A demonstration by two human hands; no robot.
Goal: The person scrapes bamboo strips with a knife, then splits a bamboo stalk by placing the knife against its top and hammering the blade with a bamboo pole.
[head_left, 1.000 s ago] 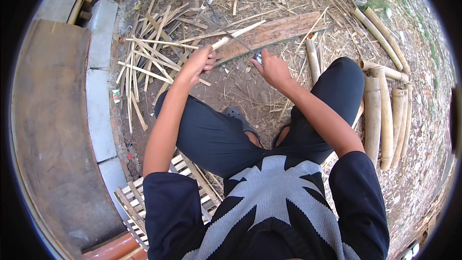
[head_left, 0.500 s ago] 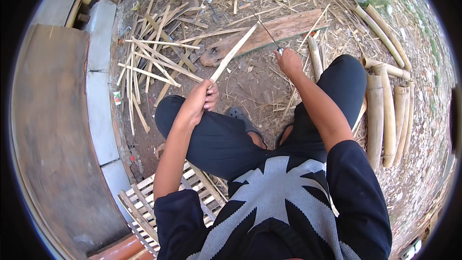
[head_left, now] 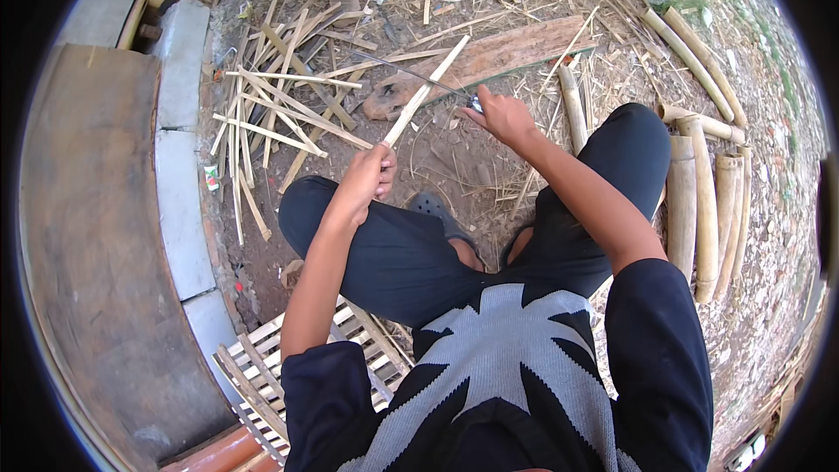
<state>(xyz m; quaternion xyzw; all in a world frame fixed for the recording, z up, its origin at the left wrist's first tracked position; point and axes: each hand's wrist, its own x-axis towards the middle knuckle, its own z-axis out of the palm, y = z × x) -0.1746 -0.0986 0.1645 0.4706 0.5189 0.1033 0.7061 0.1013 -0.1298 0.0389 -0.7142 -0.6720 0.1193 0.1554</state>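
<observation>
My left hand (head_left: 367, 177), resting by my left knee, is closed around the lower end of a pale bamboo strip (head_left: 408, 115). The strip slants up and away to the right. In the closed grip of my right hand (head_left: 507, 117) is a long, thin-bladed knife (head_left: 453, 90). Its dark blade points left and crosses the strip above the left hand. Whether the edge touches the strip I cannot tell. Beyond them a weathered wooden plank (head_left: 516, 52) lies on the ground.
Split bamboo strips (head_left: 288, 109) lie heaped to the left. Several thick bamboo poles (head_left: 682, 210) lie at the right, and a short bamboo piece (head_left: 573, 109) sits by my right knee. A slatted bamboo rack (head_left: 262, 376) is at lower left, beside a brown board (head_left: 96, 236).
My right hand has moved left and slightly nearer. The knife has swung from pointing up and away to pointing left across the strip. The strip's tip has shifted slightly; the left hand barely moved.
</observation>
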